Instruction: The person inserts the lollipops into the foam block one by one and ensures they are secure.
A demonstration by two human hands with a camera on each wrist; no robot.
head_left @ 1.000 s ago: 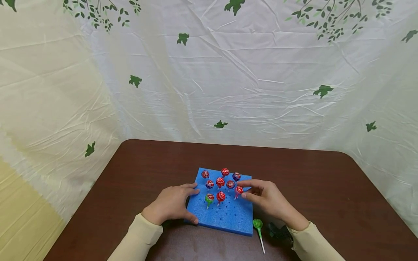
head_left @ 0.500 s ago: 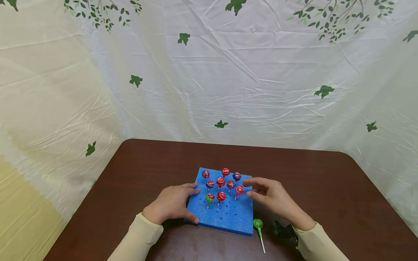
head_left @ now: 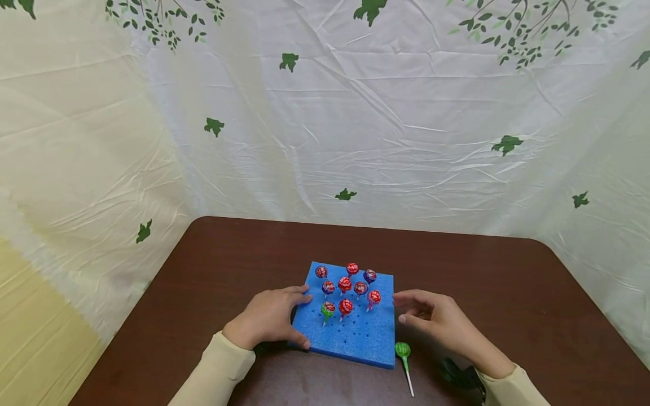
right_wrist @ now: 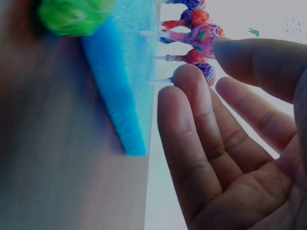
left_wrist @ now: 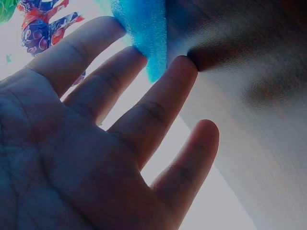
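A blue foam block [head_left: 355, 338] with a grid of holes lies on the dark brown table [head_left: 244, 259]. Several wrapped lollipops [head_left: 345, 285] stand upright in its far rows, mostly red, with the pink-red one [head_left: 373, 296] nearest the right edge. My left hand [head_left: 290, 316] rests open on the block's left edge, fingers spread across foam [left_wrist: 144, 33] and table. My right hand [head_left: 412, 310] hovers just right of the block, fingers relaxed and holding nothing; its palm [right_wrist: 240, 158] faces the foam [right_wrist: 120, 86]. A green lollipop [head_left: 402, 349] lies on the table by the block's near right corner.
A black object [head_left: 459, 375] lies on the table beside my right sleeve. A white sheet printed with green leaves [head_left: 355, 113] hangs behind and around the table. The block's near rows of holes [head_left: 355, 335] hold nothing.
My right hand has let go of the pink-red lollipop and drawn back to the right, off the block. The lollipop stays standing. My left hand has not moved.
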